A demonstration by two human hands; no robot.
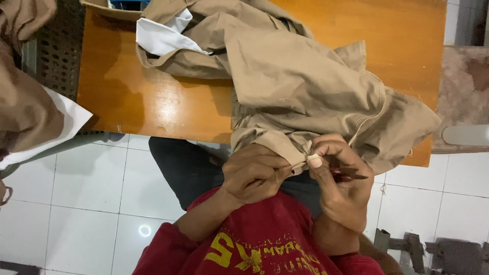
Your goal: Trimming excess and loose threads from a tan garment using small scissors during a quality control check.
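While both the left hand (254, 173) and right hand (338, 175) pinch the khaki garment's (300, 86) hem, it overhangs the table (153, 102) edge.

I count two hands at work, my left hand (254, 173) and my right hand (341, 178). One khaki garment (300, 86) lies on the one orange tabletop (153, 102). One small red-handled snipping tool (349, 175) shows. A second heap of khaki cloth (23, 102) sits at the left edge. One cardboard box (109, 9) stands at the far corner.
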